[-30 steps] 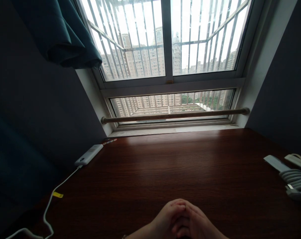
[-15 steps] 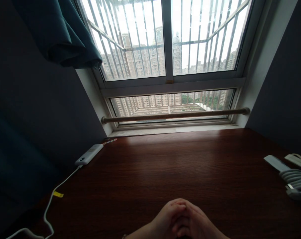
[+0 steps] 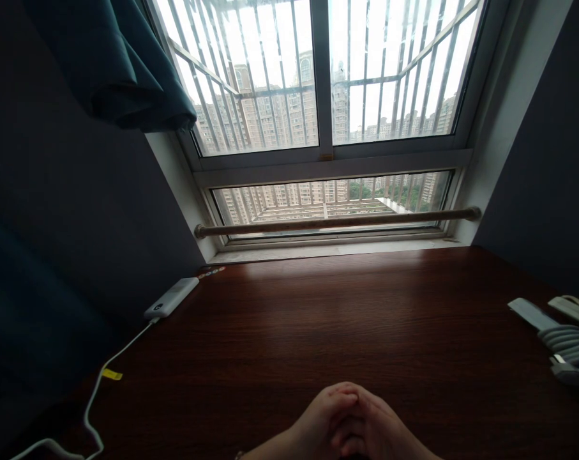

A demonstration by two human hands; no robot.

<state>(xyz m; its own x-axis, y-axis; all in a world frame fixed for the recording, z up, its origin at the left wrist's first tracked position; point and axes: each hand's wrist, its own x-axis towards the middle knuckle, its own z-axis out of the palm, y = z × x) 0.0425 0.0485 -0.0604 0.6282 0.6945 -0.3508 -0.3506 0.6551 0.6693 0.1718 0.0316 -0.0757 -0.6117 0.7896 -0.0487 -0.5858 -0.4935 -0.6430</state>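
My left hand (image 3: 320,418) and my right hand (image 3: 380,425) rest clasped together on the dark wooden table (image 3: 318,319) at its near edge, low in the middle of the view. Their fingers are folded into each other and nothing shows between them. No object lies within reach of either hand. The wrists run out of the bottom of the frame.
A white power bank (image 3: 171,298) lies at the table's far left with a white cable (image 3: 95,396) trailing toward me. A coiled grey cable and a flat white item (image 3: 564,338) sit at the right edge. Beyond is a barred window (image 3: 325,83) with a rail (image 3: 337,222) and a dark curtain (image 3: 112,64).
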